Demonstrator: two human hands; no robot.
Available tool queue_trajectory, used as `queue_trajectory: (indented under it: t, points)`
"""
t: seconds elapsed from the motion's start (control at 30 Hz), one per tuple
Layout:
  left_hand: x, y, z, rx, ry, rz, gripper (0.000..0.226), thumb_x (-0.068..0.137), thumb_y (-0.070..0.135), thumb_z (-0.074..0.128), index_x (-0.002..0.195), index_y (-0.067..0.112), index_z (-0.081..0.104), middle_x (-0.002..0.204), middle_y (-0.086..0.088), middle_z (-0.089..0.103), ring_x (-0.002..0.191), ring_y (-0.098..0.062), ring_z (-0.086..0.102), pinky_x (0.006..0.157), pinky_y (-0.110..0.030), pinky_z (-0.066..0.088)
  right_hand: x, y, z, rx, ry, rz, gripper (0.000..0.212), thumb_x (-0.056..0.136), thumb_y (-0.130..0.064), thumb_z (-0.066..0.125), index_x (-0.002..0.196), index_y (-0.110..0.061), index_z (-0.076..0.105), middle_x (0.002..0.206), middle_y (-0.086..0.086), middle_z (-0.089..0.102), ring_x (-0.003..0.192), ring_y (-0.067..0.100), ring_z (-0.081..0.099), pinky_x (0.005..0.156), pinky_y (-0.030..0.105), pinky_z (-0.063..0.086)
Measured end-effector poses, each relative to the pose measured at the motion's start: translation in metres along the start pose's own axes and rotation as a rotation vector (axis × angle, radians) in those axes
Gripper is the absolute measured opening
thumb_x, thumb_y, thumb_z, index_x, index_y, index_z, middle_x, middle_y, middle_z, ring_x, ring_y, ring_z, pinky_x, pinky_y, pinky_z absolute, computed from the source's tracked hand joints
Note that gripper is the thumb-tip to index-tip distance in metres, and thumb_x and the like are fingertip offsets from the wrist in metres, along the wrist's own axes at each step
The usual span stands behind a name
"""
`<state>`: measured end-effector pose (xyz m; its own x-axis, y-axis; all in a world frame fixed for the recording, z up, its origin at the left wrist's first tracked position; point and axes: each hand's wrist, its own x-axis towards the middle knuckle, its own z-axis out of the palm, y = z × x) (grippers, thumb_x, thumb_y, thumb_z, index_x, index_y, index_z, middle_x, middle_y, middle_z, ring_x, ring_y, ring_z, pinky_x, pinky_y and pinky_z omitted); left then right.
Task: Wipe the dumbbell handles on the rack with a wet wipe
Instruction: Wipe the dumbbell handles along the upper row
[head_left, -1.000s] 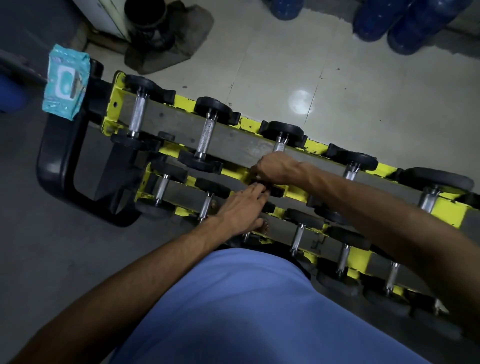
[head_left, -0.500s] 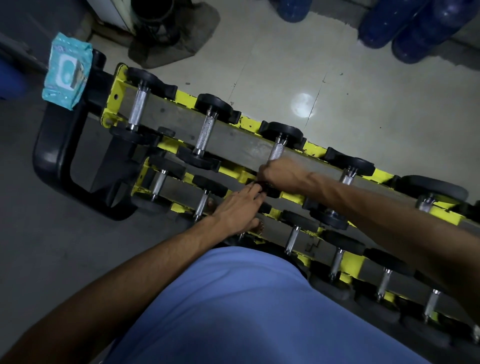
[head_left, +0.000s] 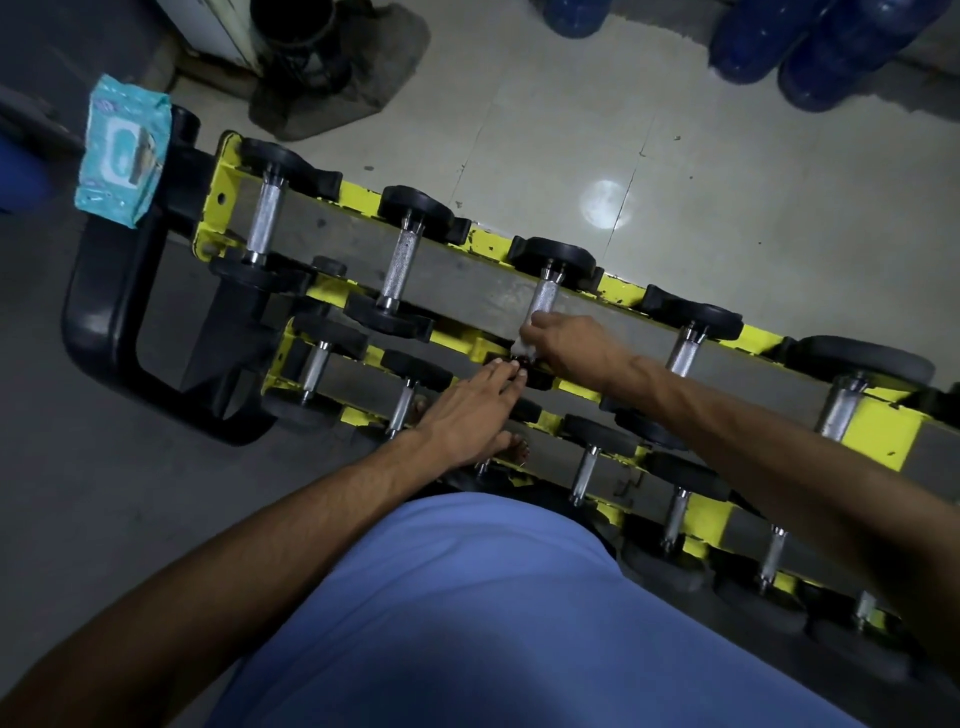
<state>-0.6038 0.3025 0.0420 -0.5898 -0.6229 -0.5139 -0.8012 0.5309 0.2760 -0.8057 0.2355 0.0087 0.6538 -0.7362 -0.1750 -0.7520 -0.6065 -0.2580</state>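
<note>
Right hand (head_left: 569, 347) on a dumbbell handle (head_left: 544, 297)
Its fingers (head_left: 540, 323) clench the wet wipe (head_left: 521, 344) against it; the left hand (head_left: 462, 413) lies flat, released, fingertips just beside them at the yellow rack (head_left: 358, 200); tiled floor (head_left: 727, 208) beyond.

- On rack (head_left: 218, 208), upper tier behind lower: dumbbells (head_left: 402, 265) side by side in rows.
- On rack's left end: pack of wipes (head_left: 123, 150).
- On floor (head_left: 727, 208) behind rack: mat (head_left: 363, 78) at left, jugs (head_left: 826, 57) at right.
- On mat: bin (head_left: 296, 31).

dim, murky scene; a round glare spot shines on the pale floor tiles (head_left: 602, 203) right of centre. lower frame sinks into shadow, wide-angle bending at edges.
</note>
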Motion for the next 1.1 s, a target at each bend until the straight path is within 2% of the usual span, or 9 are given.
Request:
queue_trajectory:
  t: [0.27, 0.37, 0.43, 0.53, 0.73, 0.87, 0.93, 1.03, 1.1]
  points:
    - [0.000, 0.003, 0.001, 0.005, 0.003, -0.014, 0.089, 0.097, 0.034, 0.063, 0.164, 0.005, 0.014, 0.168, -0.014, 0.016, 0.158, -0.030, 0.014, 0.119, -0.046, 0.039, -0.017, -0.039, 0.040, 0.775, 0.431, 0.801, 0.015, 0.089, -0.018, 0.073, 0.099, -0.013, 0.063, 0.089, -0.001, 0.069, 0.081, 0.016, 0.064, 0.066, 0.026, 0.049]
    - [0.000, 0.002, 0.001, 0.000, -0.005, -0.018, 0.089, 0.096, 0.034, 0.063, 0.164, 0.004, 0.014, 0.168, -0.015, 0.016, 0.158, -0.031, 0.014, 0.118, -0.046, 0.040, 0.000, -0.027, 0.033, 0.900, 0.477, 0.945, 0.008, 0.091, -0.014, 0.069, 0.098, -0.013, 0.067, 0.092, -0.001, 0.068, 0.083, 0.016, 0.064, 0.068, 0.022, 0.051]
    - [0.000, 0.002, 0.002, -0.006, -0.002, -0.017, 0.089, 0.096, 0.034, 0.064, 0.164, 0.004, 0.015, 0.169, -0.016, 0.015, 0.158, -0.031, 0.014, 0.119, -0.046, 0.039, 0.016, -0.005, 0.042, 1.051, 0.490, 1.040, 0.012, 0.091, -0.011, 0.064, 0.090, -0.021, 0.070, 0.090, -0.001, 0.072, 0.083, 0.019, 0.069, 0.073, 0.038, 0.062]
    - [0.001, 0.004, 0.003, -0.005, 0.007, -0.013, 0.090, 0.096, 0.035, 0.064, 0.164, 0.004, 0.014, 0.168, -0.017, 0.016, 0.157, -0.031, 0.016, 0.119, -0.046, 0.039, 0.041, 0.032, 0.058, 1.338, 0.525, 1.173, 0.026, 0.079, -0.003, 0.054, 0.080, -0.023, 0.071, 0.084, 0.002, 0.070, 0.079, 0.025, 0.066, 0.079, 0.055, 0.061]
    - [0.001, -0.002, 0.001, 0.022, -0.016, 0.020, 0.090, 0.098, 0.035, 0.064, 0.165, 0.005, 0.013, 0.170, -0.015, 0.014, 0.158, -0.030, 0.015, 0.120, -0.046, 0.038, 0.055, 0.026, 0.022, 1.734, 0.674, 1.315, 0.025, 0.087, 0.011, 0.048, 0.084, -0.011, 0.059, 0.067, 0.006, 0.050, 0.066, 0.022, 0.050, 0.063, 0.035, 0.049]
    - [0.001, -0.011, -0.004, 0.046, -0.027, 0.051, 0.089, 0.099, 0.034, 0.063, 0.165, 0.006, 0.011, 0.170, -0.014, 0.014, 0.158, -0.030, 0.016, 0.120, -0.045, 0.038, 0.045, 0.010, 0.039, 1.381, 0.859, 1.290, 0.018, 0.087, -0.009, 0.066, 0.075, -0.022, 0.070, 0.079, 0.000, 0.069, 0.077, 0.024, 0.065, 0.077, 0.049, 0.061]
    - [0.001, -0.014, -0.003, 0.046, -0.031, 0.070, 0.089, 0.098, 0.034, 0.063, 0.165, 0.006, 0.011, 0.170, -0.014, 0.014, 0.157, -0.030, 0.016, 0.120, -0.046, 0.038, 0.045, -0.001, 0.032, 1.032, 0.883, 1.189, 0.009, 0.090, -0.014, 0.065, 0.082, -0.017, 0.069, 0.080, -0.003, 0.069, 0.076, 0.020, 0.064, 0.069, 0.038, 0.056]
    - [0.003, -0.019, -0.005, 0.059, -0.039, 0.108, 0.091, 0.097, 0.035, 0.065, 0.164, 0.004, 0.013, 0.167, -0.014, 0.017, 0.155, -0.029, 0.020, 0.117, -0.045, 0.041, 0.040, -0.014, 0.022, 0.478, 0.770, 0.938, 0.002, 0.092, -0.016, 0.062, 0.093, -0.015, 0.063, 0.092, 0.001, 0.060, 0.082, 0.015, 0.050, 0.063, 0.029, 0.035]
    - [0.006, -0.022, -0.006, 0.071, -0.039, 0.141, 0.091, 0.095, 0.035, 0.065, 0.164, 0.003, 0.015, 0.164, -0.014, 0.020, 0.151, -0.029, 0.024, 0.117, -0.045, 0.042, 0.033, -0.010, 0.025, 0.168, 0.602, 0.784, 0.016, 0.089, -0.014, 0.065, 0.105, -0.017, 0.064, 0.106, 0.002, 0.058, 0.090, 0.018, 0.051, 0.062, 0.029, 0.036]
